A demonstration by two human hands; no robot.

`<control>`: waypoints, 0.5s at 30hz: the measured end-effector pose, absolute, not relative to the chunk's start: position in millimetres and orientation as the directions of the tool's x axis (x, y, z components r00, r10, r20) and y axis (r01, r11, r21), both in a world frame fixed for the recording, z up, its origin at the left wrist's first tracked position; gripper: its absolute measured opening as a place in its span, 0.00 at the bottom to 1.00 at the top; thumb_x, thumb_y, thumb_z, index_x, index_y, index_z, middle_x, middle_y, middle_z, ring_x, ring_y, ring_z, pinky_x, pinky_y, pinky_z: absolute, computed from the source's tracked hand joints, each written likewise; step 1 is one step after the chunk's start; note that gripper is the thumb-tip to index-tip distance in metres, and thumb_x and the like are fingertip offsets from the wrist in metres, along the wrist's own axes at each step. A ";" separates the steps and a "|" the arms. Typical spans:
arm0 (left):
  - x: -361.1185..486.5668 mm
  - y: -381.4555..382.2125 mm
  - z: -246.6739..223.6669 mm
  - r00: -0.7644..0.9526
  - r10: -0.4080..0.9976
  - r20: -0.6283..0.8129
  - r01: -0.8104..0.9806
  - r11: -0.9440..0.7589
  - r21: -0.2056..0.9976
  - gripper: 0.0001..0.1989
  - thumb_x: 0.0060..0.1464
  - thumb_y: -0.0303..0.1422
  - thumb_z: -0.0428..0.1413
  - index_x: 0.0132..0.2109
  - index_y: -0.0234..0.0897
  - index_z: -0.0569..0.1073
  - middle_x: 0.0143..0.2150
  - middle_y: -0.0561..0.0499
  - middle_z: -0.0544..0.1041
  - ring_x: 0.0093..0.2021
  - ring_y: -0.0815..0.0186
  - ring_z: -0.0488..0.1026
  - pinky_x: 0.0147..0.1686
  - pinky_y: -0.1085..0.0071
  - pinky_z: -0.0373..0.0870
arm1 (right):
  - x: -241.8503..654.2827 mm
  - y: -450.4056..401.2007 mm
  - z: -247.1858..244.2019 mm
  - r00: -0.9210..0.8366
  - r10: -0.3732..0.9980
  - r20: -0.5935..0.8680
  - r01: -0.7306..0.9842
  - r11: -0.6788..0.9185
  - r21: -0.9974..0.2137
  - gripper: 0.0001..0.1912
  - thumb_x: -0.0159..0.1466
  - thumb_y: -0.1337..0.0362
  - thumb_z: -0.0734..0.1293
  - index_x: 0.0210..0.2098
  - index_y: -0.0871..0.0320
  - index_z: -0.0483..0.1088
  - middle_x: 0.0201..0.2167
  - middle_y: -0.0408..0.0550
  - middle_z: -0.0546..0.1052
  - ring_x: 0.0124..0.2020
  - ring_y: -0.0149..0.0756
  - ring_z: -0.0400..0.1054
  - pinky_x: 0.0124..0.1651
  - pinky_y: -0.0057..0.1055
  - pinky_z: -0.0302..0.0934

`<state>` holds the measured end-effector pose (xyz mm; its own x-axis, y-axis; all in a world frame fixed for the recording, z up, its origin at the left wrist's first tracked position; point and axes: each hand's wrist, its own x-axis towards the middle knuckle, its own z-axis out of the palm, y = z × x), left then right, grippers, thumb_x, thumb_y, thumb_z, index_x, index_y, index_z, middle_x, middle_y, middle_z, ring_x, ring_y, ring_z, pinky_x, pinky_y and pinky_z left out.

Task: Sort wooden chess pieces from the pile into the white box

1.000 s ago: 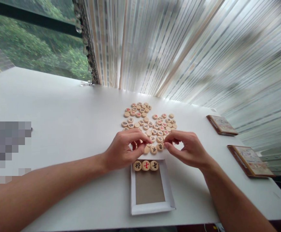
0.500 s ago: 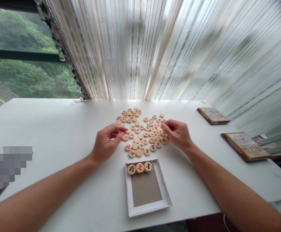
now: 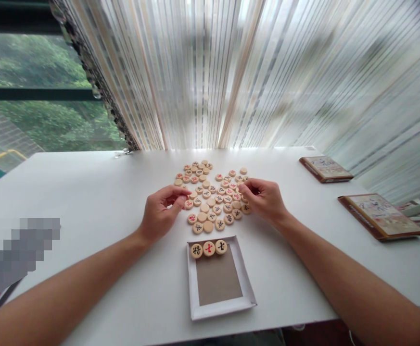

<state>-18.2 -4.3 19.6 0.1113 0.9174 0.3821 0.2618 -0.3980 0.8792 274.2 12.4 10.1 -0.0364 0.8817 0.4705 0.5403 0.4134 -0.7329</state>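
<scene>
Dozens of loose xiangqi pieces [image 3: 211, 203] between and beyond left hand [image 3: 161, 209] and right hand [image 3: 264, 198]

Both hands nearly pinch; cannot tell whether either grips anything. White tray [image 3: 222, 308] sits below and between them, seemingly for easy reach; three lined-up discs [image 3: 209, 248] show black 将, then probably red and black 士

Left hand [image 3: 161, 211]: now at the left edge of the round pieces [image 3: 210, 203]. Right hand [image 3: 265, 199]: now farther from the white tray [image 3: 224, 310]. Gap between hands: wider. Near-left pieces [image 3: 197, 228]: now uncovered.
</scene>
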 end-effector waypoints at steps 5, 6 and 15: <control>-19.2 -3.6 15.9 0.120 0.912 0.392 0.263 -0.410 0.874 0.09 0.60 0.31 0.60 0.43 0.33 0.83 0.39 0.45 0.85 0.35 0.65 0.81 0.32 0.73 0.77 | 274.5 14.0 7.2 -0.026 0.887 0.461 0.548 0.398 -0.735 0.19 0.66 0.56 0.68 0.22 0.58 0.71 0.18 0.40 0.65 0.22 0.29 0.56 0.25 0.28 0.50; -19.5 -3.4 14.7 0.121 0.911 0.395 0.261 -0.413 0.873 0.09 0.61 0.32 0.60 0.43 0.33 0.84 0.39 0.45 0.85 0.35 0.65 0.81 0.32 0.73 0.77 | 274.6 14.4 6.5 -0.023 0.889 0.458 0.550 0.394 -0.737 0.19 0.66 0.56 0.68 0.22 0.58 0.70 0.18 0.40 0.64 0.21 0.29 0.55 0.25 0.28 0.50; -21.8 -1.7 9.2 0.149 0.895 0.421 0.248 -0.446 0.860 0.08 0.62 0.30 0.59 0.43 0.36 0.84 0.38 0.47 0.85 0.35 0.63 0.82 0.34 0.70 0.79 | 274.2 15.6 5.0 0.003 0.893 0.450 0.561 0.371 -0.740 0.20 0.67 0.55 0.68 0.22 0.58 0.71 0.17 0.40 0.65 0.20 0.30 0.56 0.24 0.28 0.50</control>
<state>-21.8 -1.7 9.2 0.1488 0.8948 0.4209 0.2478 -0.4458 0.8602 274.2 15.6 5.0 0.0028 0.8931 0.4499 0.5608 0.3711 -0.7401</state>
